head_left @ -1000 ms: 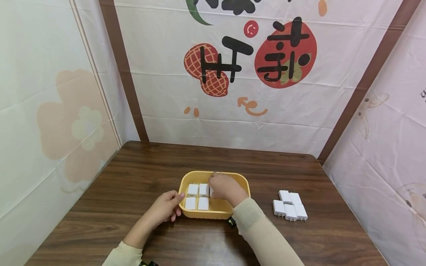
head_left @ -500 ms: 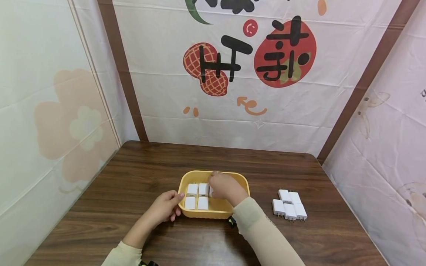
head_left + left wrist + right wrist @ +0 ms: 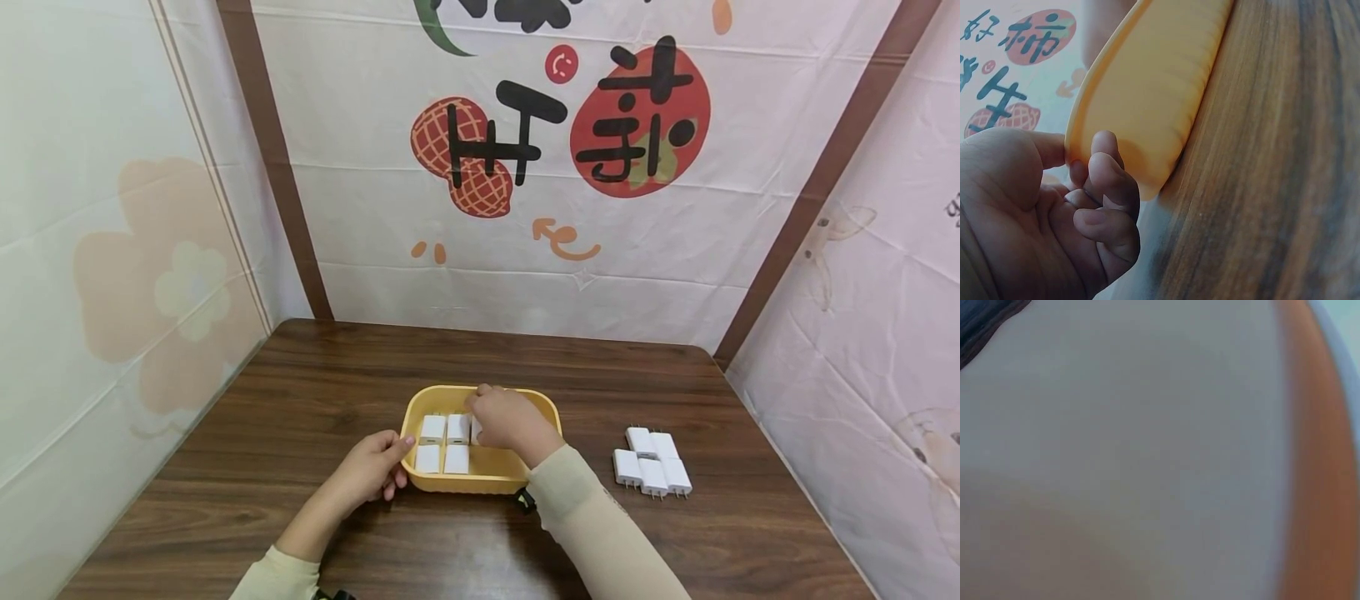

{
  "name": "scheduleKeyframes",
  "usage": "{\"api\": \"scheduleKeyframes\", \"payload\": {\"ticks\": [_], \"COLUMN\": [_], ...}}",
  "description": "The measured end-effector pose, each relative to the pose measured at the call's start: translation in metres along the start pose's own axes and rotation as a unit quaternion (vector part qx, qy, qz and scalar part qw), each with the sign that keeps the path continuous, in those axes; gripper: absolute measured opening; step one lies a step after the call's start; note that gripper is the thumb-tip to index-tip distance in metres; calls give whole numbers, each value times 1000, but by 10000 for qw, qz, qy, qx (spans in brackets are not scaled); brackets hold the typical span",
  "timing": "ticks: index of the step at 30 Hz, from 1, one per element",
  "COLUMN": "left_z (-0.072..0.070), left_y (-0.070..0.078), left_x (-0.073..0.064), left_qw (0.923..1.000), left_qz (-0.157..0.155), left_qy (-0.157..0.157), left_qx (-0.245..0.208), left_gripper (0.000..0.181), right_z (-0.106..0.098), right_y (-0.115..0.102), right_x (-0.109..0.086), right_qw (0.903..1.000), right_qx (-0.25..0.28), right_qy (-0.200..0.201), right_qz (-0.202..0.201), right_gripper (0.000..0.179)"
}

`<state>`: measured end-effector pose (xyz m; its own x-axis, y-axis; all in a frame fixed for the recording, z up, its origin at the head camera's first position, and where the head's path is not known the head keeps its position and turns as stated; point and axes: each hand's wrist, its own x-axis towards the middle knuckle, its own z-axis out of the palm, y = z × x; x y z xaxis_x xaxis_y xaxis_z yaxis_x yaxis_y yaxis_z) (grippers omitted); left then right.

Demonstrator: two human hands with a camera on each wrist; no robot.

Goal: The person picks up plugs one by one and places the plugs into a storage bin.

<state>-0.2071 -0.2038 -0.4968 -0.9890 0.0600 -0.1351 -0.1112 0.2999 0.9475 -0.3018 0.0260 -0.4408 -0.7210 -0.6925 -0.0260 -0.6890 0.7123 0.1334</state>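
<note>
A yellow plastic basket stands on the table, and my left hand pinches its left rim between thumb and fingers. The left wrist view shows this grip on the basket wall from outside. Inside the basket, white charger plugs sit in two rows at the left. My right hand reaches down into the basket and holds another white charger plug, partly hidden by the fingers, beside the back row. Only a blurred pale surface fills most of the right wrist view.
To the right of the basket, several more white charger plugs lie grouped on the brown wooden table, prongs showing. Printed fabric hangs behind the table and along both sides.
Both hands keep nearly the same places on and in the basket. The right hand and forearm shift very slightly; the charger plugs stay where they were.
</note>
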Motion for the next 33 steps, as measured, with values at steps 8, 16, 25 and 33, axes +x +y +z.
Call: {"api": "scheduleKeyframes", "payload": {"ticks": [8,16,25,33], "left_z": [1,1,1,0], "left_y": [-2,-1,-1,-2], "left_x": [1,2,3,3], "left_qw": [10000,10000,10000,9999], "left_qz": [-33,2,-83,-70], "left_qy": [33,21,-7,-32], "left_qx": [59,41,32,88], "left_gripper": [39,39,36,35], "right_z": [-4,-13,-15,-17], "right_y": [2,4,5,6], "right_x": [-7,-19,-29,-43], "right_qw": [9997,9992,9986,9972], "right_qx": [215,312,301,-39], "right_qy": [75,199,387,680], "right_qz": [-4,-114,-185,-304], "right_gripper": [44,42,42,40]}}
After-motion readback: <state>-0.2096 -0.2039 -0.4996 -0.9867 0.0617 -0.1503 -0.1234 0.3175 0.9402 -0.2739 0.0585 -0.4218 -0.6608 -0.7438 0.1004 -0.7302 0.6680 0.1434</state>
